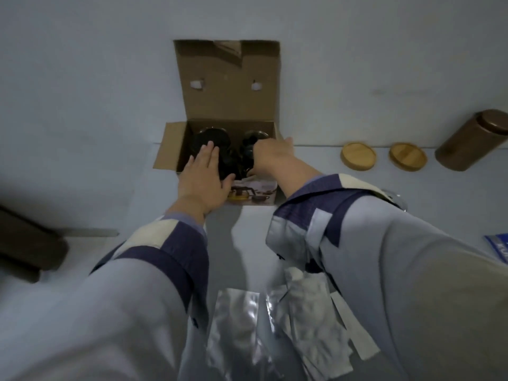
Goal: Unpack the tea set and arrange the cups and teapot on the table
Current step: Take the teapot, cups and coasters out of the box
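The tea set (220, 149) sits in the box (228, 105) under both hands, so nothing is unpacked yet. The left hand (204, 178) lies flat and loose. The right hand (270, 158) grips a dark piece.

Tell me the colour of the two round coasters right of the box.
Light wood coasters, head view.

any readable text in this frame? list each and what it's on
Blue packet, right edge: white letters, cut off by the frame, roughly "KU"; too blurred to be sure.
Box, front panel: printed picture of a tea set, any wording too small and blurred to read.
Silver pouches: no print visible.
Brown canister and wooden coasters: no markings visible.
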`<state>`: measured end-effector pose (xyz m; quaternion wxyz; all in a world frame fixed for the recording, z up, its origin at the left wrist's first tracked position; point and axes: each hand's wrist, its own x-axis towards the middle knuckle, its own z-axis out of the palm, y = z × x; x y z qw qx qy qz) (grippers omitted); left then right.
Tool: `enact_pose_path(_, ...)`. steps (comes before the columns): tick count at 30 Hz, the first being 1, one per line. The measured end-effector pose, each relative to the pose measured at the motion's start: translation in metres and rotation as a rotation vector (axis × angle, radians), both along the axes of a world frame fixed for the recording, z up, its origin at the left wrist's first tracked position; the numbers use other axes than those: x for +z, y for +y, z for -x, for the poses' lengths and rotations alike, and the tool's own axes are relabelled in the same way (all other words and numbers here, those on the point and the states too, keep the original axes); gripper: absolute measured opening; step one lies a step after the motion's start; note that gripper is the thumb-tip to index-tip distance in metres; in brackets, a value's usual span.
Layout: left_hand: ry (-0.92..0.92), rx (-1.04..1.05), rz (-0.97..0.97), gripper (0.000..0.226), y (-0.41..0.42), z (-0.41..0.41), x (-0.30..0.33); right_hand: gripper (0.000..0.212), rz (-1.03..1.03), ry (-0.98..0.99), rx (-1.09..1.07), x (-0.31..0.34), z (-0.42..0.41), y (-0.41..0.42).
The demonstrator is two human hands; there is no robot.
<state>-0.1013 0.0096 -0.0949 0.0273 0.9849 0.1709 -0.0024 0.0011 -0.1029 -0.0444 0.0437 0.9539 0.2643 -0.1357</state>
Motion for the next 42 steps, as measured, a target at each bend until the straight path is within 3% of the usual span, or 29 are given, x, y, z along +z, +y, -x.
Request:
enact_pose_path(3, -0.039, -0.002, 0.010, 0.074, 0.001, 0.000, -0.004, 0.023, 0.152, 0.089, -0.073, -0.003, -0.004, 0.016)
enact_pose_path(6, -0.049, -0.011, 0.010, 0.074, 0.002, 0.000, -0.005, 0.034, 0.214, 0.154, -0.133, -0.009, -0.006, 0.027)
enact_pose_path(11, -0.069, -0.011, 0.013, 0.074, 0.002, -0.001, -0.007, 0.016, 0.192, 0.073, -0.184, -0.017, -0.003, 0.032)
enact_pose_path(16, -0.050, -0.017, 0.011, 0.075, 0.003, 0.000, -0.005, 0.015, 0.242, 0.041, -0.172, -0.020, 0.002, 0.033)
enact_pose_path(26, 0.023, -0.008, 0.025, 0.074, 0.001, -0.001, 0.001, 0.051, 0.201, 0.061, -0.138, 0.020, -0.004, 0.024)
enact_pose_path(30, 0.040, -0.008, 0.025, 0.074, 0.000, 0.000, 0.003, 0.055, 0.053, 0.029, -0.104, 0.038, -0.002, 0.010)
enact_pose_path(33, 0.056, 0.003, 0.028, 0.074, -0.001, 0.001, 0.006, 0.055, -0.173, 0.034, -0.117, 0.044, -0.001, -0.008)
enact_pose_path(35, 0.066, 0.013, 0.024, 0.074, -0.003, 0.001, 0.008, 0.066, -0.318, 0.039, -0.133, 0.044, 0.003, -0.020)
enact_pose_path(38, 0.081, 0.030, 0.000, 0.075, -0.007, 0.001, 0.010, 0.086, -0.545, 0.030, -0.236, 0.036, 0.008, -0.038)
enact_pose_path(42, 0.113, 0.032, 0.008, 0.075, -0.008, -0.003, 0.018, 0.087, -0.736, 0.020, -0.380, 0.025, 0.013, -0.066)
